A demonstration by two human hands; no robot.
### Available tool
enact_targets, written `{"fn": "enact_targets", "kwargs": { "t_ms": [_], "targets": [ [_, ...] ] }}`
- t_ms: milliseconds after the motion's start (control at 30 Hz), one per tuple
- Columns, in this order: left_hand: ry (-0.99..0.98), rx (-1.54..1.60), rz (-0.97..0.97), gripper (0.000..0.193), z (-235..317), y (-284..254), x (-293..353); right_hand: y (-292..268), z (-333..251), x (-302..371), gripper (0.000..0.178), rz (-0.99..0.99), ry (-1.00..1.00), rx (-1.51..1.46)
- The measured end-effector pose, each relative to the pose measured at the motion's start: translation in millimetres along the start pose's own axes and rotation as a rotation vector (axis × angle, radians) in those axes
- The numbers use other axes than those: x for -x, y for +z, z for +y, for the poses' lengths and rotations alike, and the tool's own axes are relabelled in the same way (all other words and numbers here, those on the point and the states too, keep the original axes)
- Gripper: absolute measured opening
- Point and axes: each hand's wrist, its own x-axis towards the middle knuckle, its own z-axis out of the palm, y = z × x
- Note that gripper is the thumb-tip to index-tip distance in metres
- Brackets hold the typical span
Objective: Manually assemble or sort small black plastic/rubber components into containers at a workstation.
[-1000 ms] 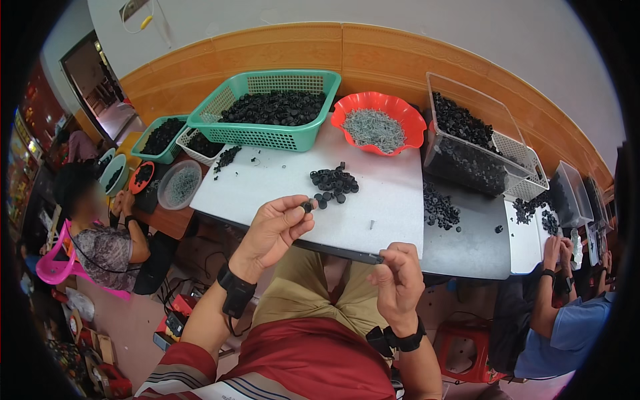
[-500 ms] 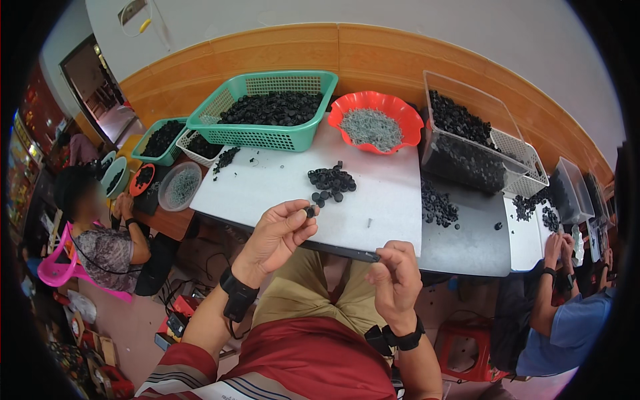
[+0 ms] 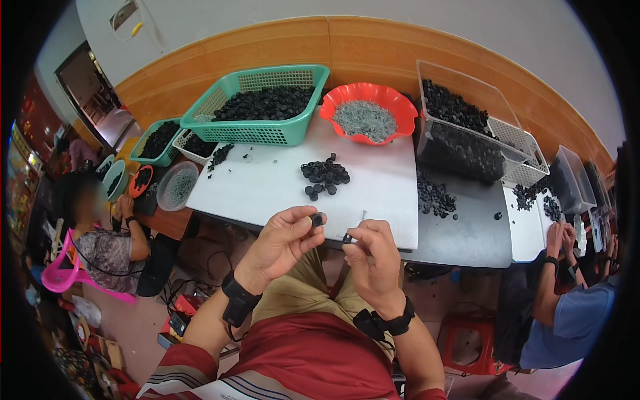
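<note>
Dark grey surface (image 3: 477, 237), partly covered by flat white sheet (image 3: 247, 183), beyond left grip (image 3: 287, 240) and right grip (image 3: 373, 260). On sheet: pile of small round black caps (image 3: 325, 175) beyond left grip, slightly right; thin silver metal pin (image 3: 364, 215) just past right grip; small black bits (image 3: 220, 157) far left of left grip; green perforated plastic basket (image 3: 243, 132) well beyond left grip. Red scalloped bowl (image 3: 404, 110) well beyond right grip. On bare grey, right of right grip: loose small black pieces (image 3: 435, 195), clear rectangular plastic box (image 3: 460, 153) behind them.
</note>
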Motion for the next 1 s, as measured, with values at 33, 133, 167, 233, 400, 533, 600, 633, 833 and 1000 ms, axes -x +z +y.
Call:
{"fn": "enact_targets", "kwargs": {
  "t_ms": [33,133,167,233,400,533,600,633,833,1000],
  "targets": [
    [-0.002,0.0,0.002,0.024,-1,1,0,1,0,-1,0.023,0.0,-0.019,0.008],
    [-0.027,0.014,-0.003,0.024,-4,3,1,3,3,-4,0.023,0.001,-0.065,0.04],
    [-0.031,0.014,-0.006,0.024,-5,5,1,3,3,-5,0.023,0.0,-0.096,0.064],
    [-0.036,0.014,-0.008,0.024,-7,6,1,4,4,-6,0.023,-0.002,-0.103,0.073],
    [-0.049,0.001,-0.029,0.024,-10,9,0,4,5,-6,0.023,-0.01,-0.102,0.105],
    [-0.055,-0.011,-0.027,0.024,-14,10,1,4,5,-7,0.023,-0.001,-0.107,0.107],
    [-0.065,-0.023,-0.023,0.024,-15,11,2,5,5,-6,0.023,0.002,-0.109,0.109],
    [-0.065,-0.023,-0.022,0.024,-15,12,2,5,6,-5,0.023,0.007,-0.109,0.107],
    [-0.082,-0.043,-0.017,0.022,-16,14,2,5,6,-5,0.021,0.017,-0.113,0.106],
    [-0.072,-0.074,-0.023,0.022,-18,17,4,3,3,-4,0.023,0.034,-0.107,0.098]
  ]
}}
